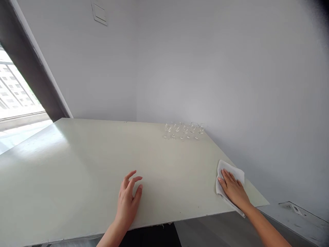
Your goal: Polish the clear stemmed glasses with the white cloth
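Note:
My right hand (pixel 234 189) lies flat on a white cloth (pixel 236 171), fingers spread and pressing it onto the tabletop by the right edge. One corner of the cloth hangs over the table's front edge. Over the pale table (pixel 84 178), left of the cloth, my left hand (pixel 128 200) is open, its fingers loosely bent and apart with nothing in them. Whether that hand touches the surface I cannot tell. Several small clear stemmed glasses (pixel 185 129) stand upright in a cluster at the far right corner, away from both hands.
Plain grey walls (pixel 218 68) meet behind the table and run along its right side. A wall switch (pixel 99 13) is at the upper left. Beyond a dark frame (pixel 31 55) at left, a bright window shows a railing. A socket plate (pixel 295 208) sits low at right.

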Motion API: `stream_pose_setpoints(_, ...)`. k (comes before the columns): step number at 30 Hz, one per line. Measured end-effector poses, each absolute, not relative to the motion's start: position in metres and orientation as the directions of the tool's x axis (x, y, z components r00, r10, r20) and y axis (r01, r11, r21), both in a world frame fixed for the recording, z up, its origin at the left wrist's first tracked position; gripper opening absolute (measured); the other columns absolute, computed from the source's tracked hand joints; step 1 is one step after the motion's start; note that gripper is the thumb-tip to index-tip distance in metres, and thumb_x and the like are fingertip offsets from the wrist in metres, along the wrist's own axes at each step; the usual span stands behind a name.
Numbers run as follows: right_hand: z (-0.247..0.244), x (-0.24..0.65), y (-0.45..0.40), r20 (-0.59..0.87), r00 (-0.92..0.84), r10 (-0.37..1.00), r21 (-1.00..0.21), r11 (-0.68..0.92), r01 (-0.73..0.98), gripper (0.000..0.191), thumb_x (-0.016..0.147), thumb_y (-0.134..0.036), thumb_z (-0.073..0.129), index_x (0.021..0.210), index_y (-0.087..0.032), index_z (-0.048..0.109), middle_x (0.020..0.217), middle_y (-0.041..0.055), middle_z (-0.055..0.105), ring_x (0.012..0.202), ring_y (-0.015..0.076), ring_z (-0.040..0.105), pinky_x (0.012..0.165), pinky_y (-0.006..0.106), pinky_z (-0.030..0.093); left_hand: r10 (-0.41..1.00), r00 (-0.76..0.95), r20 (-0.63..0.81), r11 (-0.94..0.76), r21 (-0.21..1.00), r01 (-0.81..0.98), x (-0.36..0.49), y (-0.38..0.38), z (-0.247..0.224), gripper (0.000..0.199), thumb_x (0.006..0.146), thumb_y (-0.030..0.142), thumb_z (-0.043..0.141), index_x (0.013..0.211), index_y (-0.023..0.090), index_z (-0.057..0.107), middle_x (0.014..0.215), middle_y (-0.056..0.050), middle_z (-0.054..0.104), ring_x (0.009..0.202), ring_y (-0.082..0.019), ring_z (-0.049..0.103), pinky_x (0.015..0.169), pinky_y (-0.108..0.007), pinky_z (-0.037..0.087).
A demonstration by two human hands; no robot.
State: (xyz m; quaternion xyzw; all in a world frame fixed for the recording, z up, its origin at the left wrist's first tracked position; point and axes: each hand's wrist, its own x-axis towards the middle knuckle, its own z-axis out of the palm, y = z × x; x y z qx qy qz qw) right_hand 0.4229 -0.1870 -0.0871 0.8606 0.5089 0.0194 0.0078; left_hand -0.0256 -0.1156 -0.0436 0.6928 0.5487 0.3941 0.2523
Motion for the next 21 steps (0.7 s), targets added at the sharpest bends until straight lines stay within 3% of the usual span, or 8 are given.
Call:
stream_pose_setpoints(3,-0.085,0.381,-0.185,0.051,0.307,0.95,-0.003,-0.307,0.952,0.066,0.087,-0.053,0.015,0.139,-0.013,0.025,0.144,0.0073,0.024,0.133,0.0245,0.017,0.106,0.046,0.019,0.965,0.101,0.241,-0.255,0.785,0.565,-0.025,-0.117,-0.044,0.022,0.084,0.033,0.041,0.098,0.028,0.056,0.127,-0.005,0.042,0.064,-0.012,0.051,0.062,-0.036,0.05)
stream_pose_setpoints(7,-0.066,0.303,-0.169,-0.019,-0.025,1.0,-0.081,0.024,0.996,0.062,0.088,-0.052,0.02,0.141,-0.019,0.017,0.146,0.0044,0.018,0.134,0.0221,0.012,0.109,0.043,0.013,0.964,0.132,0.232,-0.265,0.785,0.559,-0.026,-0.117,-0.045,0.021,0.083,0.032,0.041,0.097,0.029,0.057,0.128,-0.005,0.041,0.072,-0.015,0.054,0.061,-0.034,0.05)
stream_pose_setpoints(13,-0.036,0.195,-0.11,-0.061,-0.588,0.807,-0.28,0.551,0.786,0.06,0.089,-0.051,0.024,0.141,-0.023,0.011,0.147,0.0002,0.012,0.135,0.0195,0.004,0.11,0.041,0.004,0.957,0.134,0.258,-0.287,0.761,0.582,-0.022,-0.116,-0.049,0.021,0.082,0.028,0.042,0.096,0.028,0.058,0.126,-0.004,0.043,0.096,-0.021,0.053,0.067,-0.034,0.05)
stream_pose_setpoints(16,-0.037,0.163,-0.064,-0.036,-0.68,0.732,-0.296,0.642,0.707,0.065,0.087,-0.055,0.024,0.141,-0.02,0.015,0.147,0.0023,0.015,0.135,0.0201,0.005,0.11,0.041,0.003,0.946,0.133,0.296,-0.314,0.726,0.612,-0.02,-0.113,-0.046,0.021,0.082,0.027,0.043,0.097,0.028,0.058,0.125,-0.004,0.044,0.106,-0.022,0.049,0.077,-0.038,0.048)
stream_pose_setpoints(21,-0.044,0.153,0.007,-0.023,-0.641,0.767,-0.282,0.61,0.74,0.065,0.088,-0.055,0.022,0.14,-0.017,0.021,0.147,0.0048,0.016,0.135,0.0217,0.009,0.109,0.043,0.007,0.884,0.172,0.434,-0.434,0.628,0.647,-0.01,-0.086,-0.011,0.022,0.082,0.026,0.043,0.098,0.026,0.058,0.122,-0.005,0.046,0.106,-0.022,0.048,0.085,-0.04,0.043)
